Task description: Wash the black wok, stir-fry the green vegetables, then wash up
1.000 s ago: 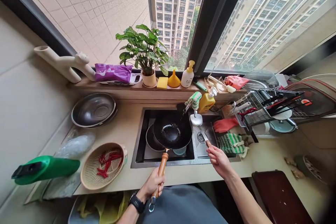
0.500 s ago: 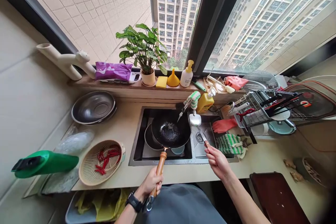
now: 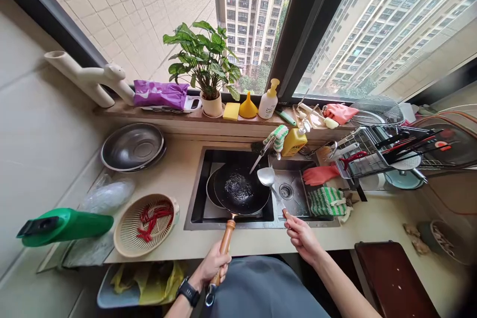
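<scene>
My left hand (image 3: 216, 263) is wrapped round the wooden handle of a black wok (image 3: 242, 191), which is over the left sink basin (image 3: 194, 198). Some water lies in the wok's bottom, and a stream from the faucet (image 3: 264, 151) points toward it. Another pan (image 3: 211, 189) shows partly behind the wok's left side. My right hand (image 3: 302, 238) grips the wooden end of a metal spatula (image 3: 266, 177), whose head is raised at the wok's right edge.
A basket of red chillies (image 3: 124, 231), a green bottle (image 3: 74, 227) and stacked pans (image 3: 132, 146) are left. Red gloves (image 3: 320, 175), a green striped cloth (image 3: 326, 202) and a dish rack (image 3: 367, 151) are right. A potted plant (image 3: 212, 104) stands on the sill.
The spatula head has moved left and slightly down, from beside the faucet to the wok's right edge. My right hand has shifted slightly left and down. More water shows in the wok.
</scene>
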A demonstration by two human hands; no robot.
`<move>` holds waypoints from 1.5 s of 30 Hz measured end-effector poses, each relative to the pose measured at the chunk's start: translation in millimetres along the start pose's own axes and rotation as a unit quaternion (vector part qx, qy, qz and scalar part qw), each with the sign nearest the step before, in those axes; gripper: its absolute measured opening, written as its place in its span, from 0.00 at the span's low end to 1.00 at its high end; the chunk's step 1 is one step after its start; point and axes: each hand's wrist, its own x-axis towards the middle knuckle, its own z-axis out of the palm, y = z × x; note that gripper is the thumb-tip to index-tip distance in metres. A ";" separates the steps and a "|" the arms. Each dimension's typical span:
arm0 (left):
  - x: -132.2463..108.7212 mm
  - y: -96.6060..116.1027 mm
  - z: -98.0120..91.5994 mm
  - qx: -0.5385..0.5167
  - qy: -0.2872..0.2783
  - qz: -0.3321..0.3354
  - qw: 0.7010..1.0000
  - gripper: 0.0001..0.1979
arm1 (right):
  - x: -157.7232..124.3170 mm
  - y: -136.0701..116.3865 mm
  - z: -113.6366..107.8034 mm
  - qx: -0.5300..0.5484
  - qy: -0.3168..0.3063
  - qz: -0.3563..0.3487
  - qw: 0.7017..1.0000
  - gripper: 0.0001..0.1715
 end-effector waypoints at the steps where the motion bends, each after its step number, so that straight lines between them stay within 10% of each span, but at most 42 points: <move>1: 0.0 -4.0 -1.1 -0.002 -0.002 -0.002 1.000 0.28 | 4.7 3.6 6.1 -0.003 -0.009 0.008 1.000 0.21; 8: -4.7 -37.9 -9.4 -0.010 -0.018 0.008 1.000 0.26 | 47.5 10.5 44.8 -0.011 -0.029 0.047 0.998 0.16; 25: 11.1 -75.8 2.5 -0.011 0.058 -0.035 0.998 0.29 | 89.3 12.9 -3.7 -0.136 -0.053 -0.009 0.989 0.29; 45: 27.8 -80.3 9.0 0.067 0.160 -0.079 0.982 0.21 | 29.9 -1.5 -4.9 -0.307 0.015 -0.004 0.952 0.12</move>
